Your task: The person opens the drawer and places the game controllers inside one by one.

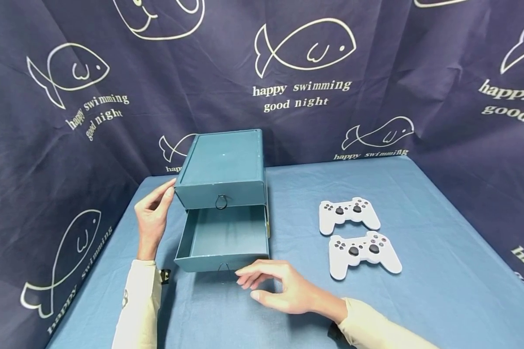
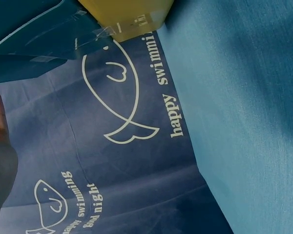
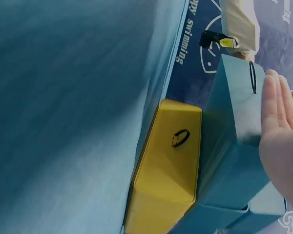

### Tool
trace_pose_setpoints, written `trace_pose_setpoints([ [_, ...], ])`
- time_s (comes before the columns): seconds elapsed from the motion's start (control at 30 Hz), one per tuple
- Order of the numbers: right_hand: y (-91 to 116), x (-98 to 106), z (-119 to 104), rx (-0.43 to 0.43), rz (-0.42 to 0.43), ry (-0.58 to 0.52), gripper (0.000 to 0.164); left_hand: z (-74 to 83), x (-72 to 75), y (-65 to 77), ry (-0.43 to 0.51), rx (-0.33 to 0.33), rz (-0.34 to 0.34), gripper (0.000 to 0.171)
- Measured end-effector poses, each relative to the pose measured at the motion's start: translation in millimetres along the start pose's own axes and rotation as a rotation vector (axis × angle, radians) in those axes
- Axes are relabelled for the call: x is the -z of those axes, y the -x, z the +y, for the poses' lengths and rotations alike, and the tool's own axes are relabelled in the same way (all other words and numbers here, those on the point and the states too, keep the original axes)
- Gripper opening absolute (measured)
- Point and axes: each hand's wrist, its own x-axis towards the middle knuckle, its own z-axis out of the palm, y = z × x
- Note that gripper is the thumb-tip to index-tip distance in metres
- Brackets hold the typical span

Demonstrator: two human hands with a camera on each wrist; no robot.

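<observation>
A teal drawer box (image 1: 221, 157) stands at the back left of the table. Its middle drawer (image 1: 229, 232) is pulled out, and its inside shows a bare floor. My left hand (image 1: 153, 213) touches the box's upper left front corner with fingers extended. Close to the pulled-out drawer's front, at its right end, is my right hand (image 1: 284, 286), fingers loosely stretched and holding nothing. A thin black loop (image 3: 253, 77) hangs from that drawer's front, beside my right fingers in the right wrist view. Below it sits a yellow drawer (image 3: 172, 151) with its own black loop.
Two white game controllers (image 1: 349, 215) lie one behind the other on the right of the blue tablecloth (image 1: 436, 252). Dark blue cloth (image 1: 227, 63) with fish drawings hangs behind and at both sides. The top drawer (image 1: 244, 194) is closed.
</observation>
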Motion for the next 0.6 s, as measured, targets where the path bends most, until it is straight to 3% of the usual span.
trace_pose_setpoints([
  [0.23,6,26,-8,0.148,0.099,0.07,0.052,-1.0,-0.1,-0.3,-0.027,-0.001,-0.01,0.025],
  [0.6,36,81,-18,0.025,0.271,0.17,0.044,-2.8,1.0,-1.2,0.005,0.001,0.003,0.024],
])
